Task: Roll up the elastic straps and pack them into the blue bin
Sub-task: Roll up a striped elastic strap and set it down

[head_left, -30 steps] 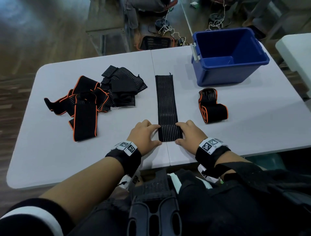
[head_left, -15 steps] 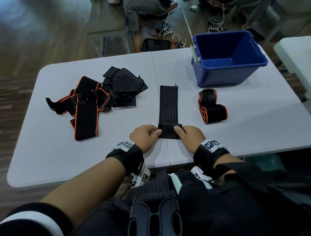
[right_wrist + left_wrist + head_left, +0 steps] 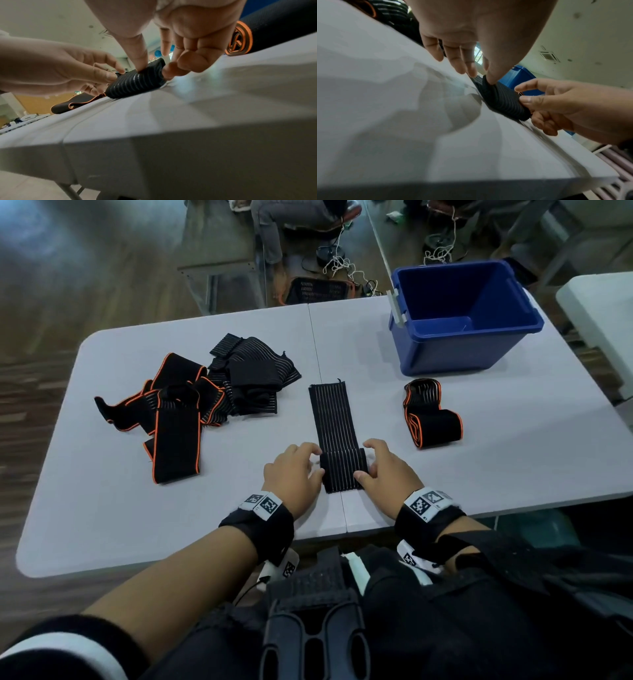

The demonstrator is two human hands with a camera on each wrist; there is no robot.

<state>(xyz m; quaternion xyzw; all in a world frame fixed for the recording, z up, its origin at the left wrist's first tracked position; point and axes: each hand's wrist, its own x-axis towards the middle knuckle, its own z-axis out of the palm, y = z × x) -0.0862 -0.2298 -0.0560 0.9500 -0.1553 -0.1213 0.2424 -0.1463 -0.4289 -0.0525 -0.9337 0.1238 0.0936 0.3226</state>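
Observation:
A black striped elastic strap (image 3: 332,412) lies lengthwise on the grey table (image 3: 513,457), its near end wound into a small roll (image 3: 343,470) (image 3: 501,100) (image 3: 137,83). My left hand (image 3: 298,474) (image 3: 481,75) pinches the roll's left end with thumb and fingers. My right hand (image 3: 383,467) (image 3: 154,67) pinches the right end the same way. The blue bin (image 3: 462,320) stands at the back right, with nothing showing inside it. A rolled black strap with orange edges (image 3: 431,416) (image 3: 257,33) lies in front of the bin.
A heap of loose straps (image 3: 212,398), some orange-edged and some striped, covers the left half of the table. The table's near edge (image 3: 342,532) runs just below my wrists. A second white table (image 3: 603,309) stands at the right. Cables and a black crate lie on the floor behind.
The roll has grown and travelled away from me along the strap, and the flat length ahead of it is shorter. Both hands moved forward with it.

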